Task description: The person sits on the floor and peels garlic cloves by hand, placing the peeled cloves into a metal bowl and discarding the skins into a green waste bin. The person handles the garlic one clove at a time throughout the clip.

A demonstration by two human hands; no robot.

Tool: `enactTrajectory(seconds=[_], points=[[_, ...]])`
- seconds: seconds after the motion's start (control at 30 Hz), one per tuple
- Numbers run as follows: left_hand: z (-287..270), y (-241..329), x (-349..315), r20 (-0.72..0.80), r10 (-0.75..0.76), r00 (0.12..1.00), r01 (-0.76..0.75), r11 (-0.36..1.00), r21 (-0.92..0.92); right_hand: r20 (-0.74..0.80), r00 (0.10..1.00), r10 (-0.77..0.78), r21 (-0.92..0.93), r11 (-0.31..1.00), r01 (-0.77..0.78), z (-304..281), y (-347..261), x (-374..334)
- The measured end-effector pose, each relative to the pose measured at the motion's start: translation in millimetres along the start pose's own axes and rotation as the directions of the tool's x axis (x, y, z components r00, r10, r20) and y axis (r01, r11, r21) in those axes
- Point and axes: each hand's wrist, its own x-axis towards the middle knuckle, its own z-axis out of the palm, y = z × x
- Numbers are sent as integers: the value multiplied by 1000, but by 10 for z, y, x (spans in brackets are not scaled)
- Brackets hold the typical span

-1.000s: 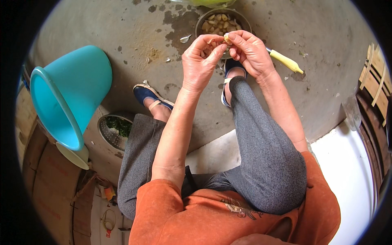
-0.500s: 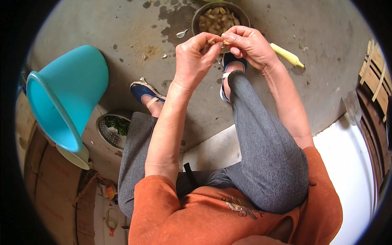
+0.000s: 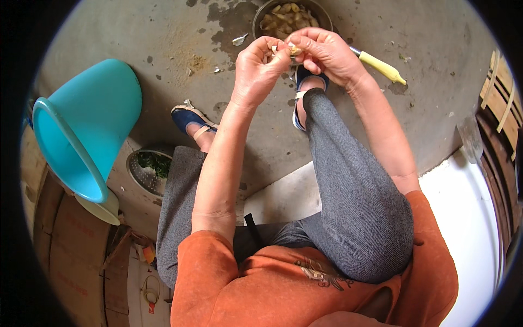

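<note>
Cloves (image 3: 286, 19), pale and garlic-like, are lying heaped in the round bowl (image 3: 326, 20) at the far side, just beyond your hands; judging by that heap, a good share is already done. What is left is harder to judge: the small yellowish piece (image 3: 296, 50) is sitting between your fingertips, by the bowl's near edge and not yet in with the others.

Your right hand (image 3: 333, 57) is gripping that piece between thumb and forefinger, with no gap showing, while its other fingers are curling loosely underneath. Your left hand (image 3: 250, 73) is meeting it tip to tip, and its bent fingers are clasping some pale bits (image 3: 274, 50); whether those are cloves or skins is unclear.

One papery white flake (image 3: 239, 40) is lying on the floor to the left of the bowl, and a yellow-handled knife (image 3: 383, 68) is resting to the right, apart from both hands. Nearer, on the left, a perforated colander (image 3: 143, 177) is holding dark green leaves (image 3: 151, 162).
</note>
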Motion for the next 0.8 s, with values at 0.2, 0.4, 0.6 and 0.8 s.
enactTrajectory(seconds=[0.2, 0.4, 0.6, 0.8], points=[[40, -31, -25, 11, -128, 992, 121, 900, -420, -80, 779, -622, -465, 714, 523, 207, 124, -93], [74, 45, -35, 67, -103, 992, 122, 895, -429, -36, 964, -264, 54, 962, 266, 184, 86, -137], [-62, 70, -61, 36, -57, 998, 67, 873, -484, -12, 977, -213, 51, 976, 214, 205, -17, -183], [17, 148, -50, -47, 169, 984, -171, 984, -51, -42, 969, -245, -224, 947, 230, 228, 34, -228]])
